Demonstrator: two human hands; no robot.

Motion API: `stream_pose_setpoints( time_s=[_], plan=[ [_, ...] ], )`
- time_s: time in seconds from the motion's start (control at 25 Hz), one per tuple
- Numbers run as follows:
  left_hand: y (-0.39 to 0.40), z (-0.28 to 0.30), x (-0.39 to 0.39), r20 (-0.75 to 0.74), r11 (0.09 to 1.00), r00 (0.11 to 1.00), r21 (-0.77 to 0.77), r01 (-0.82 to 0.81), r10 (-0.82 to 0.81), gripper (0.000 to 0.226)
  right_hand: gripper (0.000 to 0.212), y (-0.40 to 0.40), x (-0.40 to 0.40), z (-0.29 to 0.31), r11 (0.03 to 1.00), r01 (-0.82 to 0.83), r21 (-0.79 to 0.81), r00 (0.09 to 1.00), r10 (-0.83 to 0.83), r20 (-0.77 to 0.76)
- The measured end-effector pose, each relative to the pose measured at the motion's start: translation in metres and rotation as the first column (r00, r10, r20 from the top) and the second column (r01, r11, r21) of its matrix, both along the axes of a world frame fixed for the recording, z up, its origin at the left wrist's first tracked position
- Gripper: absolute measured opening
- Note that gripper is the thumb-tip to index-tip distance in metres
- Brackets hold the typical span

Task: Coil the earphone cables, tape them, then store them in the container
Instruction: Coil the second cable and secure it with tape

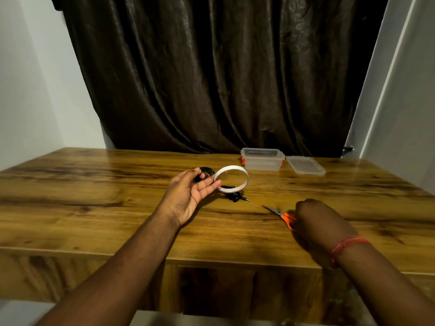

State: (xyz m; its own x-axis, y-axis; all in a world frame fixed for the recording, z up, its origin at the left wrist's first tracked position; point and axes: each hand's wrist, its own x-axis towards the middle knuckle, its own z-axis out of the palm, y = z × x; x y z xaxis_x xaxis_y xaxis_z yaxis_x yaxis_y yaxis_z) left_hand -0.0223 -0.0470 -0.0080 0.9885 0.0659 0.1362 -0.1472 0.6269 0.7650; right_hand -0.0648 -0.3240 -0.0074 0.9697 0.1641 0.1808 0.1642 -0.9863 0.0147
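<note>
wooden table (98,208) before a dark curtain (211,78), white walls (28,78).

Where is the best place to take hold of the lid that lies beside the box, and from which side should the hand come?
Probably the long near edge of the lid, approached from the front right. It lies flat on the table, so only its thin rim gives a hold; the box blocks its left side. The right hand, now on the scissors, is nearer.

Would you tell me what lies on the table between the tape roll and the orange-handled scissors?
In the head view, black earphone cable ends with a metal jack lie between the white tape roll and the orange-handled scissors; otherwise bare wooden table.
</note>
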Motion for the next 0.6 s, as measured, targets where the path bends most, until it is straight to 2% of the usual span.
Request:
stream_pose_setpoints(
  time_s=[0.08, 0.2, 0.24, 0.28, 0.32, 0.36, 0.4, 0.44, 0.48, 0.52, 0.6],
  plan=[
    [0.002, 0.0, 0.001, 0.005, 1.0, 1.0, -0.018, -0.009, 0.009, 0.013, 0.016, 0.001, 0.004, -0.002, 0.999, 0.02, 0.041, 1.0, -0.02, -0.007],
    [0.005, 0.0, 0.005, 0.01, 0.998, 1.0, -0.064, -0.027, 0.027, 0.013, 0.014, 0.007, 0.008, -0.003, 1.0, 0.004, 0.018, 1.0, -0.004, 0.001],
    [0.006, -0.001, 0.006, 0.006, 0.996, 0.999, -0.076, -0.041, 0.041, 0.013, 0.011, 0.01, 0.007, -0.005, 0.996, -0.015, 0.084, 0.999, 0.013, 0.03],
    [0.007, -0.001, 0.008, -0.002, 0.995, 0.998, -0.085, -0.057, 0.057, 0.012, 0.007, 0.016, 0.004, -0.007, 0.973, -0.037, 0.23, 0.998, 0.026, 0.05],
    [0.007, -0.002, 0.009, -0.008, 0.993, 0.997, -0.091, -0.073, 0.073, 0.012, 0.005, 0.025, 0.001, -0.01, 0.897, -0.05, 0.44, 0.999, 0.038, 0.035],
    [0.008, -0.003, 0.01, -0.011, 0.992, 0.996, -0.095, -0.087, 0.087, 0.012, 0.004, 0.036, -0.003, -0.012, 0.747, -0.045, 0.663, 0.996, 0.083, -0.027],
    [0.008, -0.004, 0.011, -0.013, 0.99, 0.995, -0.096, -0.1, 0.099, 0.012, 0.004, 0.049, -0.005, -0.014, 0.536, -0.012, 0.844, 0.977, 0.186, -0.105],
    [0.009, -0.005, 0.013, -0.014, 0.989, 0.994, -0.097, -0.109, 0.108, 0.011, 0.006, 0.063, -0.005, -0.016, 0.321, 0.045, 0.946, 0.938, 0.313, -0.151],
    [0.009, -0.005, 0.014, -0.015, 0.989, 0.993, -0.096, -0.116, 0.115, 0.011, 0.008, 0.077, -0.003, -0.019, 0.154, 0.096, 0.983, 0.895, 0.42, -0.153],
    [0.008, -0.006, 0.015, -0.014, 0.988, 0.993, -0.095, -0.121, 0.121, 0.011, 0.01, 0.089, 0.001, -0.021, 0.051, 0.122, 0.991, 0.864, 0.486, -0.131],
    [0.008, -0.006, 0.017, -0.017, 0.987, 0.991, -0.09, -0.134, 0.133, 0.012, 0.01, 0.111, 0.012, -0.022, -0.027, 0.137, 0.99, 0.831, 0.547, -0.1]
  ],
)
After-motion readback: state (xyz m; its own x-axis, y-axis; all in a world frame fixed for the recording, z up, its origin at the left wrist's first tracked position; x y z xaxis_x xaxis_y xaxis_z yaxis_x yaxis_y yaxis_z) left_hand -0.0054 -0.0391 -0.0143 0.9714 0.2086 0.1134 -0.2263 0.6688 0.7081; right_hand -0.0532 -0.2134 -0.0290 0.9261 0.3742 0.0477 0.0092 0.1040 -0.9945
